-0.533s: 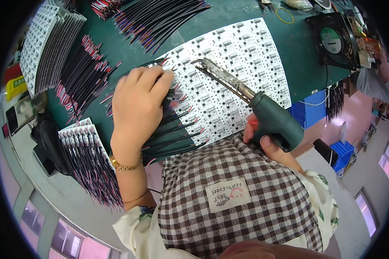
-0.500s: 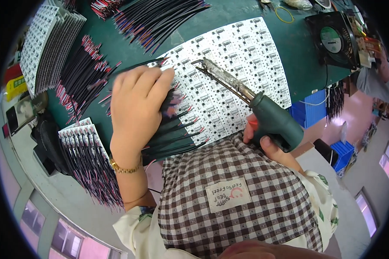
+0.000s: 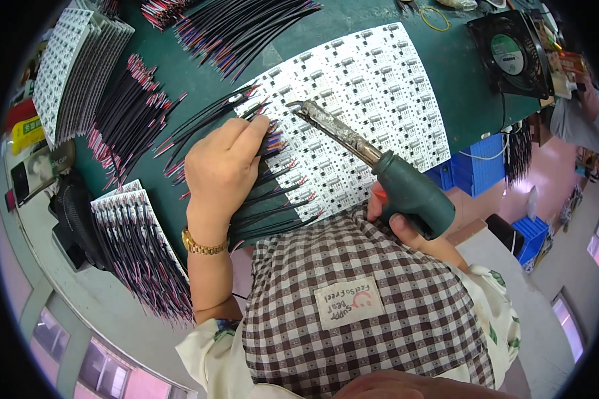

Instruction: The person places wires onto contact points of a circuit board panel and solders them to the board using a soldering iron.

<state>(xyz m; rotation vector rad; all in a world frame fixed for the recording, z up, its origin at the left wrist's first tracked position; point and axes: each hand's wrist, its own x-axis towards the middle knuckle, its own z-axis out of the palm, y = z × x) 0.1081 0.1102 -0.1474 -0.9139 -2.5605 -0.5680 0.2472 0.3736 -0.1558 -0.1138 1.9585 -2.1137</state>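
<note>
A large white circuit board sheet [image 3: 379, 86] with rows of small black parts lies in front of me. Along its left edge, black wires [image 3: 263, 198] with bared red tips reach onto the board. My left hand [image 3: 223, 163] is closed in a pinch over that edge, on a black wire [image 3: 265, 112] that its fingers partly cover. A green-handled soldering gun [image 3: 419, 193] is in my right hand [image 3: 406, 231], gripped low by the handle. Its bent tip hangs above the board, right of my left fingertips, apart from them.
Bundles of black wires [image 3: 130, 123] lie on the green table to the left and far side. Stacked board sheets [image 3: 60, 73] stand far left, and a wired board [image 3: 140, 246] sits nearer. At far right are a black fan [image 3: 509, 53] and a blue crate [image 3: 479, 166].
My left hand has moved slightly right and nearer me, its fingers now pinched at the board's edge. The soldering gun has shifted a little left and its tip sits slightly lower.
</note>
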